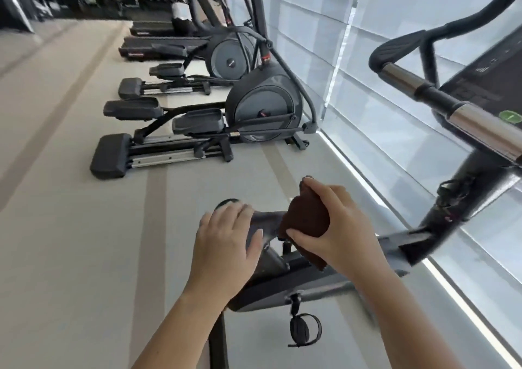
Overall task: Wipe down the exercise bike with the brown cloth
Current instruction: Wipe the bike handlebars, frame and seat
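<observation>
While the right hand (341,227) clamps its fingers round the brown cloth (306,216) on the exercise bike (282,292) saddle (267,222), the left hand (226,244) rests flat there, fingers loosely apart. Progress: saddle under way; handlebars (466,120), console (480,83), frame (452,193) judged outstanding.

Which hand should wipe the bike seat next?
Right. The right hand already grips the bunched brown cloth against the dark grey bike saddle; the left hand lies flat on the saddle, holding no cloth.
</observation>
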A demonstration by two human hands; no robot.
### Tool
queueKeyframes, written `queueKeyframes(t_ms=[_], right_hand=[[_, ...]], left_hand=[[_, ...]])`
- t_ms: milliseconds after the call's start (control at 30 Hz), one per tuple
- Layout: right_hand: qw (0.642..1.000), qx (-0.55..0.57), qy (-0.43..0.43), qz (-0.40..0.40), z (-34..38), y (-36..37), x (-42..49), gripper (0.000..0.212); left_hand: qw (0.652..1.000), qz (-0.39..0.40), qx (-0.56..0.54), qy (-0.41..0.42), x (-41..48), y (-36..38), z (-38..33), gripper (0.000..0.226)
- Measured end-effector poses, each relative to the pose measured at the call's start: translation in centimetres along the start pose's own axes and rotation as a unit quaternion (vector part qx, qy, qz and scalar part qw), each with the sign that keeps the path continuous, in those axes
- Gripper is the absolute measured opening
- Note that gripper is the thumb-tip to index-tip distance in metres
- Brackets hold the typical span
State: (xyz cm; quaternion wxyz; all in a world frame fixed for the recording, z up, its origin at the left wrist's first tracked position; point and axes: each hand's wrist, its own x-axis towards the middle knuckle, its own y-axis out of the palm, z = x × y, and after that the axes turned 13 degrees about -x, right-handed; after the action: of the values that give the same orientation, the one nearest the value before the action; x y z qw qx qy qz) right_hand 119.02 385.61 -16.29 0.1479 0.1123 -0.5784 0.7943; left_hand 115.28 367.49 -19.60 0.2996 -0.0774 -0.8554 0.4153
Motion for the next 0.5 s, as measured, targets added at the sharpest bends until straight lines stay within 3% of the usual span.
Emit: queueKeyframes(t_ms=[300,500], right_hand=[[0.998,0.010,-0.043,0.054,12.0,7.6,1.9,0.081],[0.998,0.031,-0.027,0.053,22.4,13.0,5.2,0.081]], left_hand=[[0.997,-0.027,0.033,-0.066,-3.9,-7.3,10.3,0.037],[0.997,-0.050,0.031,-0.042,-4.2,-14.0,20.9,0.034]])
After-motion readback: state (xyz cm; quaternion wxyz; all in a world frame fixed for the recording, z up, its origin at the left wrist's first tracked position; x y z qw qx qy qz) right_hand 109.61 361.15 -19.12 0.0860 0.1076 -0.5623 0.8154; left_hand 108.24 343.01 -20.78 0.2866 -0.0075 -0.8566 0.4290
